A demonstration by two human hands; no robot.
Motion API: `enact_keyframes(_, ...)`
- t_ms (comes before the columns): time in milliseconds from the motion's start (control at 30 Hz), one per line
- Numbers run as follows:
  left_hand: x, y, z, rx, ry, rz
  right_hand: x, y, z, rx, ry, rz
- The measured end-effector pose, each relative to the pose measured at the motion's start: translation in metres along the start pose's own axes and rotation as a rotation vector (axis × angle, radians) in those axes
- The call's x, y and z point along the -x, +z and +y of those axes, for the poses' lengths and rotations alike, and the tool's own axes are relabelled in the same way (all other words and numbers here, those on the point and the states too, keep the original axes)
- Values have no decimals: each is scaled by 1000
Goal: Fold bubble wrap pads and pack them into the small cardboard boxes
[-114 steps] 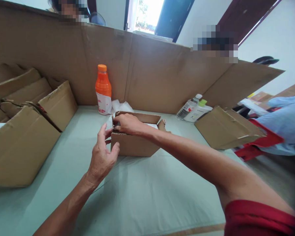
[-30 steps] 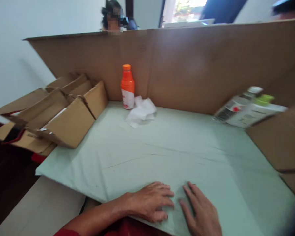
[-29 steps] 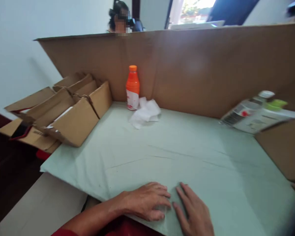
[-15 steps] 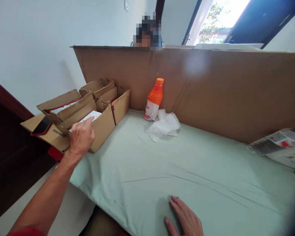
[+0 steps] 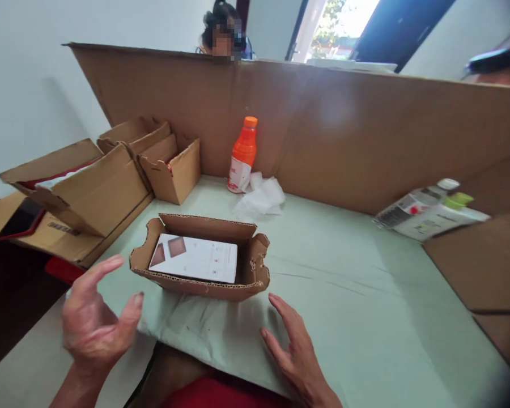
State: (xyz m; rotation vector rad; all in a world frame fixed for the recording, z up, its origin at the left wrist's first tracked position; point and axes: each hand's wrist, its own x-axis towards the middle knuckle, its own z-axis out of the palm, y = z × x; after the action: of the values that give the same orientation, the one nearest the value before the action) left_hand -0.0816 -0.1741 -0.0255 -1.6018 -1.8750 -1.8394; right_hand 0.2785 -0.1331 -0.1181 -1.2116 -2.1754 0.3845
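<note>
Box point(image 5: 204, 266) newly arrived, hands point(image 5: 195, 340) flanking, apart

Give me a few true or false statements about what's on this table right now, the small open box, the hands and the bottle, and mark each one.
1. The open cardboard box holds a white printed card. True.
2. The left hand grips the box. False: it is open in the air, apart from the box.
3. The orange bottle lies on its side. False: it stands upright by the cardboard wall.
4. The right hand is empty, fingers spread near the box. True.
5. A crumpled white tissue lies beside the bottle. True.
</note>
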Motion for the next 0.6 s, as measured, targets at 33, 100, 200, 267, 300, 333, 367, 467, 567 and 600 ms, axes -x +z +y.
enact_keyframes(33,6,2,-7,60,-21,31,-2,1,-3,-37,19,-21)
enact_keyframes(100,13,8,-25,155,-103,-8,-6,5,-8,-115,59,-59)
enact_keyframes(200,20,22,-54,266,-454,-243,-11,15,-14,-222,85,-138)
enact_keyframes(267,28,30,-67,309,-623,-379,-14,22,-17,-266,87,-175)
enact_keyframes(300,34,35,-71,301,-674,-415,-14,24,-19,-283,93,-181)
enact_keyframes(333,39,40,-74,277,-701,-425,-15,25,-19,-298,106,-178)
enact_keyframes(367,45,46,-75,248,-708,-415,-15,26,-19,-312,122,-172)
enact_keyframes(467,57,74,-73,210,-645,-389,-17,18,-9,-339,184,-131)
enact_keyframes(567,53,120,-60,303,-552,-487,-29,0,13,-360,281,-42)
enact_keyframes(600,48,137,-54,352,-529,-535,-36,-8,22,-375,314,-14)
